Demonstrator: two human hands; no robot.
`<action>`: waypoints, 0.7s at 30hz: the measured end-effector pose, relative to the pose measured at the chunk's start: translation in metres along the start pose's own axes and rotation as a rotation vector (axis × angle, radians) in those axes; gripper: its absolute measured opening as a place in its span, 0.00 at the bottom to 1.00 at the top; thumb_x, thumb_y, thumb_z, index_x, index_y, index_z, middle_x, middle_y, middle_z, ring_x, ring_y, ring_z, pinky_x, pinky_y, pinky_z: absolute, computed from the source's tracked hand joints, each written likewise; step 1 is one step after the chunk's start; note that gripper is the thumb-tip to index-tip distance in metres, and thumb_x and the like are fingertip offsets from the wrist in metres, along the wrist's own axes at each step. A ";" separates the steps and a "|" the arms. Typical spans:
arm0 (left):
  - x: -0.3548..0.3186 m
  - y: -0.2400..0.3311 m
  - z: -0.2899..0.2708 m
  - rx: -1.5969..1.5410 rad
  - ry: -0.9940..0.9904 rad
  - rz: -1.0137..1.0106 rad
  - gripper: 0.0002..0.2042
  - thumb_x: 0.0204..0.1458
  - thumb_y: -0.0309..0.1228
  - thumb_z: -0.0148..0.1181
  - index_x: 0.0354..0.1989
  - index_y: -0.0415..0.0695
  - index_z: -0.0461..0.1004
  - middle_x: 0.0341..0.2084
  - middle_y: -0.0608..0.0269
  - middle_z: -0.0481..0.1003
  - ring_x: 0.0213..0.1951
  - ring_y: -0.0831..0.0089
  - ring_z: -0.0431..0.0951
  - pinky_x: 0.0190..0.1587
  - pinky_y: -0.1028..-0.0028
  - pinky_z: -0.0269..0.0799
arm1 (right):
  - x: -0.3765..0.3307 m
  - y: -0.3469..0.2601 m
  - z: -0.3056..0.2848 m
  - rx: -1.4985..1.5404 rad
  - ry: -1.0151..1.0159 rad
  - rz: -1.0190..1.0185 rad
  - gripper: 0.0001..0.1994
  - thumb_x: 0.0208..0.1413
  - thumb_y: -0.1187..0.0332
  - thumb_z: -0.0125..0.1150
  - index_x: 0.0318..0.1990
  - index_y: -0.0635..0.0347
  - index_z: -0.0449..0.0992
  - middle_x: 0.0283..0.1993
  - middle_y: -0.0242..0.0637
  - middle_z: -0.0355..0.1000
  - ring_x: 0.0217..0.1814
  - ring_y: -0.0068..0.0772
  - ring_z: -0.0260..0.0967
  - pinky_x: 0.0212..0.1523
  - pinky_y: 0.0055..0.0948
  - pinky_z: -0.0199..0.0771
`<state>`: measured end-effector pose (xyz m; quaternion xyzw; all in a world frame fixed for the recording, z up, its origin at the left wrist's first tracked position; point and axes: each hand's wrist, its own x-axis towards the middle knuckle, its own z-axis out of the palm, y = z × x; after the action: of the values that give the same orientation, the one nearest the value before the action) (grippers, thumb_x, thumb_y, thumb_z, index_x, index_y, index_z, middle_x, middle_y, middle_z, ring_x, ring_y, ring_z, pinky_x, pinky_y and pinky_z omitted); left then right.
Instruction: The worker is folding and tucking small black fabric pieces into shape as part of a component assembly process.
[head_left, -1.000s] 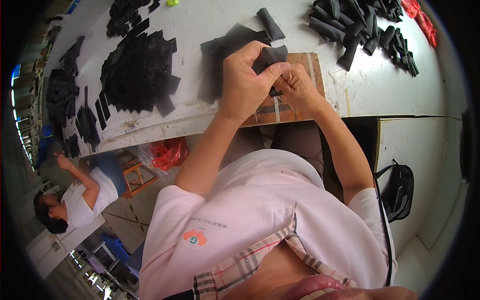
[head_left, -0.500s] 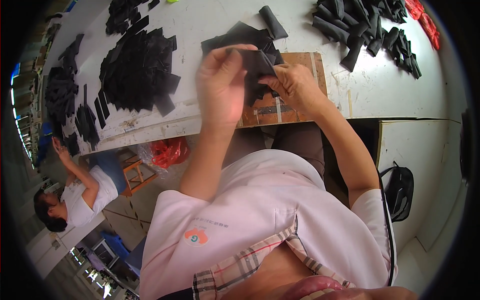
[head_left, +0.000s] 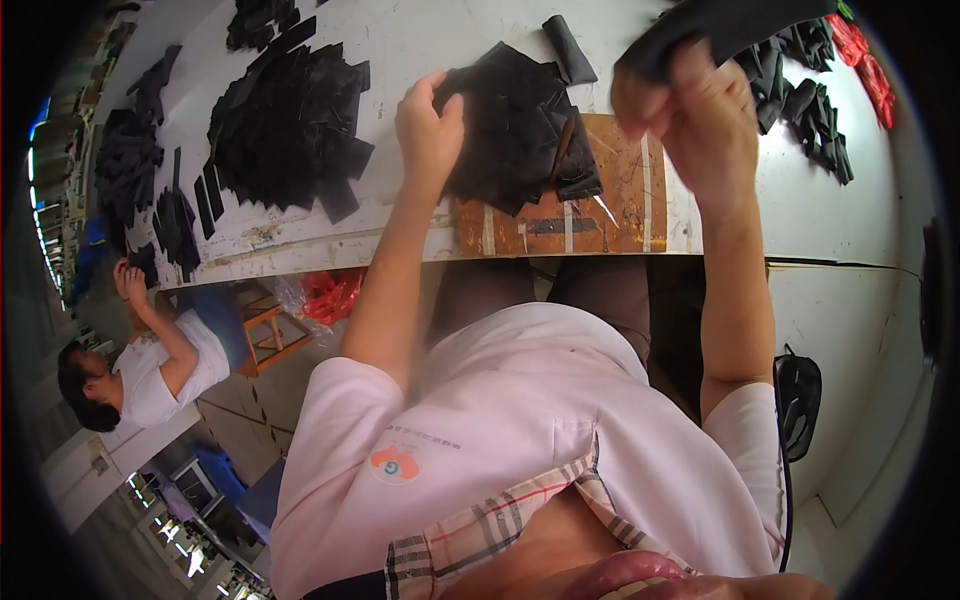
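Note:
My right hand (head_left: 705, 135) is raised over the right side of the table, closed round one end of a black fabric piece (head_left: 745, 28). The piece stretches up and to the right, smeared by motion. At the left edge of the middle heap of flat black fabric pieces (head_left: 510, 125), my left hand (head_left: 430, 125) rests with thumb and fingers apart. It seems to touch the heap. Under the heap's right part lies a worn brown board (head_left: 610, 215) with pale tape strips. Just beyond the heap is a single rolled black piece (head_left: 568, 50).
A larger black fabric heap (head_left: 290, 130) lies to the left, with narrower strips (head_left: 175, 230) beside it. Tubular black pieces (head_left: 815, 115) are piled at the right, near red plastic bags (head_left: 868, 65). Another person (head_left: 170, 350) works at the far left. A black bag (head_left: 798, 400) hangs at right.
My hands have parted. The right one has swung up and right with a black fabric piece; the left has come down to the middle heap's left edge, letting go of the piece.

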<state>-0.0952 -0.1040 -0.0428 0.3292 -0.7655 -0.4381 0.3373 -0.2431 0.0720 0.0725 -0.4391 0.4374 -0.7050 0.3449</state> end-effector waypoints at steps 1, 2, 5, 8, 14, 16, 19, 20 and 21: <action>0.007 -0.019 0.004 0.271 -0.001 0.056 0.15 0.42 0.28 0.56 0.40 0.36 0.69 0.33 0.54 0.73 0.34 0.66 0.72 0.42 0.72 0.65 | 0.010 -0.005 -0.011 0.077 0.074 -0.013 0.25 0.55 0.49 0.41 0.26 0.65 0.71 0.18 0.31 0.65 0.20 0.18 0.61 0.26 0.18 0.62; 0.013 -0.037 0.005 0.542 0.008 0.113 0.18 0.40 0.30 0.59 0.41 0.37 0.67 0.34 0.52 0.72 0.35 0.61 0.72 0.42 0.69 0.65 | 0.007 -0.004 -0.016 -0.128 0.229 0.035 0.25 0.55 0.48 0.41 0.29 0.65 0.71 0.20 0.30 0.65 0.22 0.18 0.61 0.27 0.17 0.62; 0.018 -0.061 0.000 0.601 -0.132 0.128 0.16 0.37 0.32 0.61 0.34 0.38 0.70 0.27 0.50 0.71 0.32 0.56 0.70 0.37 0.63 0.65 | -0.023 0.032 -0.019 -0.231 0.469 0.262 0.25 0.54 0.47 0.42 0.34 0.65 0.69 0.20 0.29 0.64 0.22 0.17 0.60 0.24 0.17 0.60; 0.013 -0.065 -0.007 0.595 -0.073 0.166 0.05 0.37 0.26 0.59 0.22 0.40 0.70 0.20 0.56 0.68 0.28 0.58 0.68 0.33 0.64 0.62 | -0.051 0.062 -0.001 -0.176 0.341 0.489 0.21 0.55 0.52 0.44 0.29 0.64 0.70 0.18 0.29 0.62 0.19 0.17 0.58 0.20 0.16 0.59; -0.002 0.012 -0.020 0.239 0.224 0.057 0.04 0.43 0.23 0.56 0.27 0.38 0.71 0.22 0.60 0.70 0.28 0.70 0.69 0.32 0.74 0.64 | -0.076 0.058 0.045 -0.355 0.051 0.513 0.16 0.53 0.60 0.50 0.30 0.68 0.72 0.21 0.36 0.69 0.25 0.25 0.67 0.27 0.26 0.66; -0.019 0.024 -0.023 0.034 0.227 -0.111 0.04 0.45 0.24 0.54 0.28 0.37 0.71 0.22 0.63 0.70 0.28 0.76 0.69 0.32 0.77 0.64 | -0.073 0.061 0.054 -0.348 0.048 0.584 0.18 0.52 0.58 0.52 0.35 0.69 0.71 0.26 0.40 0.71 0.29 0.28 0.69 0.31 0.25 0.68; -0.049 0.032 -0.021 -0.472 0.199 -0.235 0.05 0.49 0.25 0.51 0.31 0.37 0.69 0.25 0.65 0.70 0.28 0.81 0.68 0.32 0.82 0.64 | -0.068 0.058 0.076 -0.317 0.232 0.403 0.21 0.50 0.57 0.55 0.41 0.71 0.68 0.33 0.44 0.71 0.34 0.29 0.69 0.35 0.25 0.69; -0.060 0.040 -0.020 -0.683 0.162 -0.318 0.05 0.50 0.25 0.50 0.32 0.37 0.69 0.26 0.65 0.70 0.29 0.79 0.68 0.34 0.81 0.65 | -0.068 0.061 0.078 -0.331 0.229 0.390 0.25 0.49 0.57 0.56 0.45 0.73 0.64 0.36 0.47 0.70 0.38 0.31 0.69 0.38 0.25 0.68; -0.071 0.047 -0.018 -0.893 0.118 -0.404 0.05 0.51 0.25 0.49 0.34 0.37 0.68 0.28 0.64 0.70 0.30 0.78 0.69 0.35 0.80 0.65 | -0.068 0.068 0.081 -0.332 0.235 0.386 0.25 0.49 0.57 0.56 0.45 0.73 0.64 0.36 0.47 0.70 0.38 0.31 0.69 0.38 0.25 0.68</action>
<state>-0.0508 -0.0368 -0.0102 0.3187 -0.4031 -0.7607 0.3966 -0.1359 0.0802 0.0068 -0.3133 0.6596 -0.5910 0.3428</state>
